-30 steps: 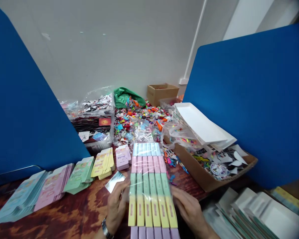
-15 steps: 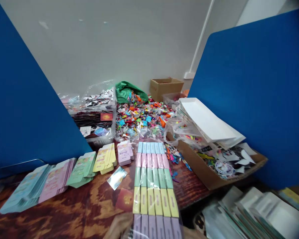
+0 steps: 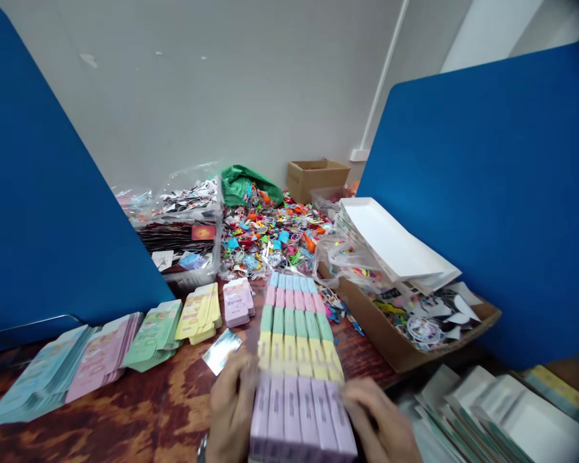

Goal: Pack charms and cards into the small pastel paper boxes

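Rows of small pastel boxes (image 3: 294, 347), blue at the far end, then pink, green, yellow and purple, lie side by side in front of me as one long pack. Clear film shows around them. My left hand (image 3: 232, 405) is closed against the pack's left side, near the purple and yellow rows. On the opposite side, my right hand (image 3: 380, 417) has its fingers curled in against the pack's edge; it is slightly blurred. Close to my left hand lies a shiny card (image 3: 222, 351). Stacks of flat cartons stand to the left: blue (image 3: 38, 376), pink (image 3: 103, 357), green (image 3: 154, 334), yellow (image 3: 199, 312) and purple (image 3: 238, 302).
A heap of colourful trinkets (image 3: 270, 238) covers the back of the table. A cardboard box (image 3: 381, 341) with stickers and white trays (image 3: 390, 238) sits right, with stacked sheets (image 3: 502, 411) below. Blue partitions (image 3: 468, 193) flank both sides.
Both hands have come up into view along the pack's sides. The pack's near purple end shows more fully, and a red card beside it is no longer visible. The view has shifted slightly.
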The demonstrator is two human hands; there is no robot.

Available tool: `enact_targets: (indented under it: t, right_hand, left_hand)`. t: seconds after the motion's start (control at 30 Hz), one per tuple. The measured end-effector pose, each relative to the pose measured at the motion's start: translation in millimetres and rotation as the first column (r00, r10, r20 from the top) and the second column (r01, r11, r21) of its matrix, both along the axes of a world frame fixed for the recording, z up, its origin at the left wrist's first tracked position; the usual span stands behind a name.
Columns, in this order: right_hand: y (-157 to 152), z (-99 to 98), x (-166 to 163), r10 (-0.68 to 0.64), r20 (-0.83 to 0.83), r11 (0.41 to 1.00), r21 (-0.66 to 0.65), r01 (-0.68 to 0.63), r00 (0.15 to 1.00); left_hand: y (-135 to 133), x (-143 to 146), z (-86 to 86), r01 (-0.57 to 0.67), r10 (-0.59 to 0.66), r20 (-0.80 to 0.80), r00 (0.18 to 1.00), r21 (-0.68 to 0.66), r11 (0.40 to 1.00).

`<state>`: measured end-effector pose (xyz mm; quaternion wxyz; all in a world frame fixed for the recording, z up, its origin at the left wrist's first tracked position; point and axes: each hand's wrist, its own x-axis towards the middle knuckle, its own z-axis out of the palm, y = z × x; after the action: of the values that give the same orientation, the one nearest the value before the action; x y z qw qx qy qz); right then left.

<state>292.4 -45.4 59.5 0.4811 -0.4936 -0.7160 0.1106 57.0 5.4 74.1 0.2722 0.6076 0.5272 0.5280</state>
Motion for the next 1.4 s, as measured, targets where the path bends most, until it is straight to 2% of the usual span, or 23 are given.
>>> enact_targets:
  t: [0.13, 0.2, 0.27, 0.37, 0.43, 0.53, 0.6, 0.7, 0.8, 0.9, 0.97, 1.03, 1.1, 1.17, 1.23, 1.3, 1.37, 1.4]
  right_hand:
    - [69.4, 66.3, 7.8, -0.093, -0.051, 0.996, -0.002, 0.093, 0.994]
    - [107.4, 96.9, 12.0, -0.076, -0.078, 0.997, -0.011, 0.075, 0.994]
    - [142.0, 128.8, 17.0, -0.059, -0.183, 0.998, -0.017, 0.057, 0.981]
    - [178.8, 183.4, 25.9, -0.048, -0.305, 0.996, 0.058, 0.069, 0.951]
    - [191.1, 221.5, 31.1, -0.081, -0.352, 0.973, 0.177, 0.151, 0.932]
    - [195.6, 270.3, 34.1, -0.076, -0.362, 0.95, 0.258, 0.178, 0.929]
    - [192.7, 294.6, 32.6, -0.075, -0.332, 0.935, 0.303, 0.182, 0.94]
    - [183.5, 321.3, 27.3, -0.105, -0.26, 0.925, 0.329, 0.19, 0.96]
    - [173.0, 338.3, 21.8, -0.122, -0.202, 0.925, 0.333, 0.185, 0.972]
    - [165.9, 339.2, 18.5, -0.117, -0.178, 0.918, 0.355, 0.175, 0.977]
    - [164.0, 328.1, 18.8, -0.101, -0.173, 0.924, 0.348, 0.156, 0.98]
    - [164.9, 310.4, 21.6, -0.079, -0.152, 0.949, 0.29, 0.12, 0.985]
    - [167.9, 293.7, 25.6, -0.075, -0.094, 0.976, 0.198, 0.093, 0.993]
    - [169.8, 285.9, 26.7, -0.12, 0.011, 0.977, 0.181, 0.116, 0.993]
    - [167.4, 289.7, 20.0, -0.229, 0.119, 0.925, 0.335, 0.178, 0.966]
    - [161.0, 300.9, 2.8, -0.324, 0.204, 0.81, 0.563, 0.16, 0.924]
    - [154.8, 311.6, -23.1, -0.322, 0.32, 0.714, 0.7, 0.006, 0.891]
    - [153.3, 314.9, -37.7, -0.295, 0.401, 0.692, 0.715, -0.095, 0.867]
  left_hand:
    - [73.2, 12.1, 69.3, 0.004, -0.007, 0.029, 1.0, 0.085, 0.996]
    - [114.0, 19.1, 99.8, 0.019, -0.024, 0.038, 0.999, 0.127, 0.992]
    - [150.4, 24.7, 129.7, 0.025, -0.033, 0.053, 0.998, 0.159, 0.987]
    - [186.8, 26.4, 177.8, 0.059, -0.073, 0.07, 0.995, 0.187, 0.981]
    - [197.4, 22.1, 210.7, 0.078, -0.096, 0.067, 0.993, 0.231, 0.97]
    - [198.3, 12.1, 253.6, 0.063, -0.091, 0.062, 0.994, 0.356, 0.932]
    - [191.6, 6.4, 275.2, 0.051, -0.089, 0.072, 0.993, 0.413, 0.909]
    - [174.6, -0.3, 298.1, 0.048, -0.103, 0.109, 0.989, 0.422, 0.905]
    - [156.9, -7.9, 311.4, 0.069, -0.133, 0.122, 0.984, 0.426, 0.902]
    - [144.9, -17.0, 311.5, 0.122, -0.192, 0.137, 0.972, 0.405, 0.906]
    - [139.9, -23.0, 301.0, 0.171, -0.244, 0.161, 0.956, 0.369, 0.913]
    - [137.0, -28.2, 282.9, 0.22, -0.286, 0.162, 0.945, 0.335, 0.916]
    - [136.5, -32.3, 261.9, 0.33, -0.367, 0.263, 0.892, 0.174, 0.928]
    - [137.7, -34.8, 244.3, 0.356, -0.384, 0.305, 0.872, 0.146, 0.923]
    - [139.2, -35.9, 234.3, 0.357, -0.385, 0.347, 0.855, 0.143, 0.923]
    - [139.6, -35.8, 231.9, 0.358, -0.385, 0.382, 0.84, 0.142, 0.923]
    - [138.3, -35.0, 233.9, 0.363, -0.389, 0.407, 0.826, 0.144, 0.921]
    - [137.2, -34.5, 235.4, 0.367, -0.395, 0.418, 0.818, 0.149, 0.918]
